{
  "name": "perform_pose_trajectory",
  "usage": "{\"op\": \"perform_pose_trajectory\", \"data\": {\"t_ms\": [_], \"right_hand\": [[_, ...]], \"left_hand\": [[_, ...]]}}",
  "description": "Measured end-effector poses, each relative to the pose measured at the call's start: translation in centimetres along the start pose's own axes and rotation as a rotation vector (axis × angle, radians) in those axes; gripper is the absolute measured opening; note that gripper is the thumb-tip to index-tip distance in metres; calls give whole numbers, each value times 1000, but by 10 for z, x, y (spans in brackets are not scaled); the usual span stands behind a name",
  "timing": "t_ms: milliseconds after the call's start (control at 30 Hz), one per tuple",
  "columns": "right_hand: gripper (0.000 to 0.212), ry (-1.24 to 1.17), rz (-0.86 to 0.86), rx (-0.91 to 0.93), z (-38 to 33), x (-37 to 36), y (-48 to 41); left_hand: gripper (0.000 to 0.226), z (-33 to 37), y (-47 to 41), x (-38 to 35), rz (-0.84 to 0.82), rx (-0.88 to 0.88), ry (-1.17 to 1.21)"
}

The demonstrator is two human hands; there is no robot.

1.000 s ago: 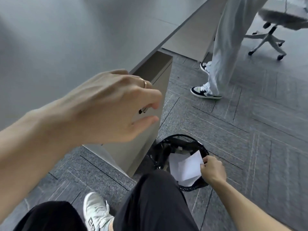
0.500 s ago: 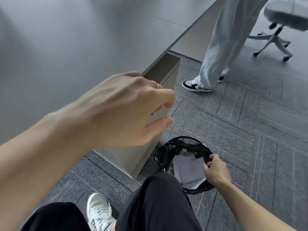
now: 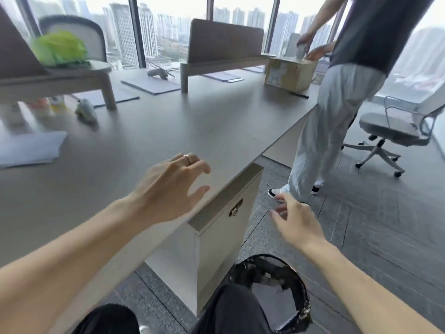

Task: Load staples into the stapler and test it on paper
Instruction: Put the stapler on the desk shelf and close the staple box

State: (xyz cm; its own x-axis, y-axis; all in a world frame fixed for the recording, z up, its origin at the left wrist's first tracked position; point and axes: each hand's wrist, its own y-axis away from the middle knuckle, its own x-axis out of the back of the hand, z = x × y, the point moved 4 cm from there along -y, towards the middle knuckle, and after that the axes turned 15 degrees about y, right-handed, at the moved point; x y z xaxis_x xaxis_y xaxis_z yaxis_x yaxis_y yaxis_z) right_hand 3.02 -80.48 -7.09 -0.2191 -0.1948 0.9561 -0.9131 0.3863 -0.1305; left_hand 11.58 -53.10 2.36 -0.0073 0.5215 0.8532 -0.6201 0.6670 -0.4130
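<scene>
Nearest, low in the frame: dark trouser knees, and just right of them a black-lined waste bin (image 3: 298, 307) on the grey carpet, holding pale paper (image 3: 269, 300) partly hidden by the knee. Just left of the bin, a beige drawer pedestal (image 3: 216, 256) under the desk corner, with a small brass lock on its front.

Above the bin, the right hand (image 3: 297, 222) raised in the air, fingers loosely spread, holding nothing and touching nothing. Further left, the left hand (image 3: 168, 191) hovering over the desk (image 3: 149, 141) edge, a ring on one finger, fingers curled half open, empty; contact with the desk surface cannot be told.

Further out on the desk: a stack of white paper (image 3: 31, 148) at the far left, and beyond it a small blurred grey-green object (image 3: 84, 112) that may be the stapler, too smeared to be sure. Behind that, a raised shelf bearing something bright green (image 3: 59, 48).

At the far right end of the desk, a cardboard box (image 3: 289, 73), open at the top, with a standing person (image 3: 342, 97) reaching both hands into it; contents not visible. Beyond that, a white office chair (image 3: 397, 126) and tall windows.
</scene>
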Motion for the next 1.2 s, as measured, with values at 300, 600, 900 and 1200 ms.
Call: {"op": "perform_pose_trajectory", "data": {"t_ms": [300, 600, 900, 1200], "right_hand": [[35, -71, 132, 481, -203, 64, 13], [32, -103, 19, 920, -433, 11, 69], [33, 50, 15, 1188, -523, -33, 130], [41, 50, 37, 1243, -518, -59, 140]], "left_hand": [[35, -66, 171, 184, 205, 506, -157], [40, -95, 345, 265, 403, 826, -272], [18, -112, 410, 262, 572, 864, -102], [40, -102, 425, 232, 381, 843, 78]]}}
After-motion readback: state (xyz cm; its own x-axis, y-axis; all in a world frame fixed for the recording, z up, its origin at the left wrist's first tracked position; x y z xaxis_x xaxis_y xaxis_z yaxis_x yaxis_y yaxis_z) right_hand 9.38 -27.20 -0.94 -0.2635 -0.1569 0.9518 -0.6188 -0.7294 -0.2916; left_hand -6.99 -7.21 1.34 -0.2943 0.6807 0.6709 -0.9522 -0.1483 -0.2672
